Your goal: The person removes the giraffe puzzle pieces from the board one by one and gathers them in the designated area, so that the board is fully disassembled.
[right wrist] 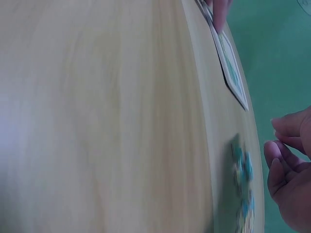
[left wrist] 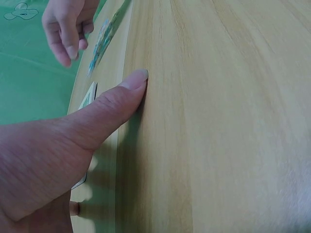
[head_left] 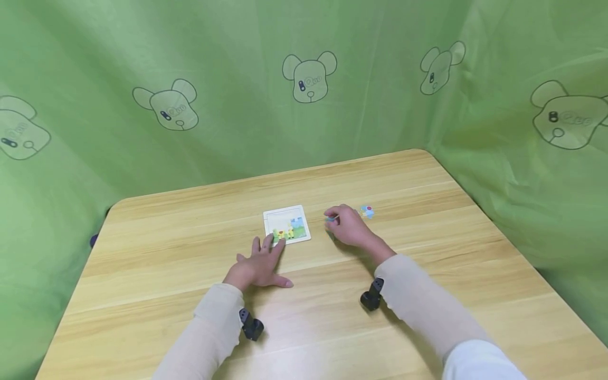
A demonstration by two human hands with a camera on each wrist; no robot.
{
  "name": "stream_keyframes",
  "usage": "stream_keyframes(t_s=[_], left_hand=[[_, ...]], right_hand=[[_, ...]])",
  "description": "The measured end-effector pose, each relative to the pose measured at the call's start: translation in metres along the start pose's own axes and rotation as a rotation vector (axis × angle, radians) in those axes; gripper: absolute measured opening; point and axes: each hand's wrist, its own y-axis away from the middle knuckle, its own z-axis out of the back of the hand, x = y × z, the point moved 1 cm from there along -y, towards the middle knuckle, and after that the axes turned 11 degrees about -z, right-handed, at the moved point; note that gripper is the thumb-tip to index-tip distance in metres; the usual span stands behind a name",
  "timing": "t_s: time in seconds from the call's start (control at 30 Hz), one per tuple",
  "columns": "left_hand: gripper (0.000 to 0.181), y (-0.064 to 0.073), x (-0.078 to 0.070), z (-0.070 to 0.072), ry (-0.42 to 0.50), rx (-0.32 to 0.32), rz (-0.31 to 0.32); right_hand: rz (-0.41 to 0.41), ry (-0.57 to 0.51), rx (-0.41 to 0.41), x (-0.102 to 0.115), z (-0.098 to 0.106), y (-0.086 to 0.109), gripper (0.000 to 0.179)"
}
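A white square puzzle tray [head_left: 287,242] lies on the table, with picture pieces filling its lower and right parts. My left hand [head_left: 258,266] is spread flat, fingertips at the tray's near edge, thumb stretched out over the wood. In the right wrist view, one of its fingers [right wrist: 220,17] touches the tray. To the right, my right hand [head_left: 349,226] hovers over loose puzzle pieces [head_left: 367,211], fingers bent and thumb near the index finger. Both wrist views show its fingers [right wrist: 289,124] above the table with no piece visible between them. Teal pieces [right wrist: 248,167] lie below it.
The wooden table [head_left: 304,322] ends at a green curtain [head_left: 237,116] printed with bear heads, at the back and sides. A small black camera [head_left: 252,325] sits on the left wrist, another camera [head_left: 372,295] on the right.
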Motion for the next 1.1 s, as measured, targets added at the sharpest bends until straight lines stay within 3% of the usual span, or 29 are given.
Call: stream_keyframes(t_s=[0.53,1.1], left_hand=[[0.109,0.0,0.001,0.0,-0.019,0.0,0.002],[0.108,-0.001,0.002,-0.001,-0.018,0.01,0.007]], right_hand=[[0.116,0.081,0.066,0.035,-0.031,-0.012,0.035],[0.095,0.19,0.091,0.043,-0.044,-0.024,0.038]])
